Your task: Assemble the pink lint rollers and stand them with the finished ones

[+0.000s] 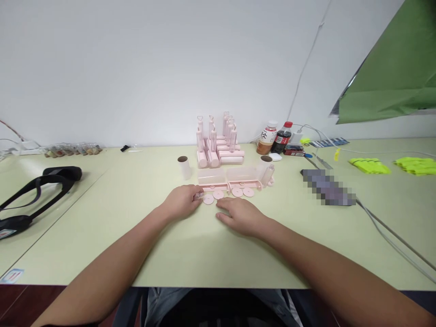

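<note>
My left hand (180,201) rests on the table with its fingers curled around a small translucent pinkish part (198,195), mostly hidden by the fingers. My right hand (242,215) lies palm down, fingers stretched out, their tips close to a flat pink disc (218,195). Another pink disc (208,199) is beside the left fingertips, and more discs (248,192) lie to the right. Behind them stand two pink lint roller cases (214,186) with clear covers. A white roll (184,169) stands upright on the left; another roll (265,160) is on the right, behind a clear handle (269,175).
Several pink lint rollers (218,152) stand grouped near the wall. A cola bottle (282,137) and a drink bottle (266,138) are to their right. A blurred dark phone-like object (327,187), cables and yellow bundles (369,165) lie farther right. A black strap device (37,195) lies left.
</note>
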`<action>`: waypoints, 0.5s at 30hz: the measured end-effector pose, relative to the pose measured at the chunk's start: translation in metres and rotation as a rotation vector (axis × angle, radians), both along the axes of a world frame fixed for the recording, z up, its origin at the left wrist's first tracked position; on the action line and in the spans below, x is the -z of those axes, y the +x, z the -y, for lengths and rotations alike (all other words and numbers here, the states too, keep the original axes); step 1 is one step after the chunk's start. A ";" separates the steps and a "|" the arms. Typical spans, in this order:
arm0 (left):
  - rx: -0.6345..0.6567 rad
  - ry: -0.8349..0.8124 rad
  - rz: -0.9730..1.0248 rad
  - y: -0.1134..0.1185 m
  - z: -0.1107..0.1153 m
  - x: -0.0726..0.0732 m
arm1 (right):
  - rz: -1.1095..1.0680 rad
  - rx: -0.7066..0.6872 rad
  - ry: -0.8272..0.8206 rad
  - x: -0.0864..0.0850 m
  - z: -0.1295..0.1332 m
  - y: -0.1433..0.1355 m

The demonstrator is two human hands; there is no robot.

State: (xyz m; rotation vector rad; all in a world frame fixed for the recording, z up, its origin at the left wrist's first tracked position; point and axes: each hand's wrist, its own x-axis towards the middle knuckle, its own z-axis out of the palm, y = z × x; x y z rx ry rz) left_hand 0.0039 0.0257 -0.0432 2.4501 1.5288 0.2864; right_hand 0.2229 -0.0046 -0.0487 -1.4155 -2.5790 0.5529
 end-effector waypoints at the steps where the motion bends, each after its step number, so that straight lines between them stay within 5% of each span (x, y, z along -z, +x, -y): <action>1: -0.038 -0.006 -0.023 0.003 0.002 -0.001 | -0.007 0.001 0.009 0.001 0.000 0.000; 5: -0.194 -0.042 -0.131 0.021 0.010 0.002 | -0.052 0.016 0.103 0.005 -0.004 0.000; 15: -0.181 -0.011 -0.211 0.032 0.011 0.007 | 0.027 0.032 0.067 0.010 -0.007 -0.001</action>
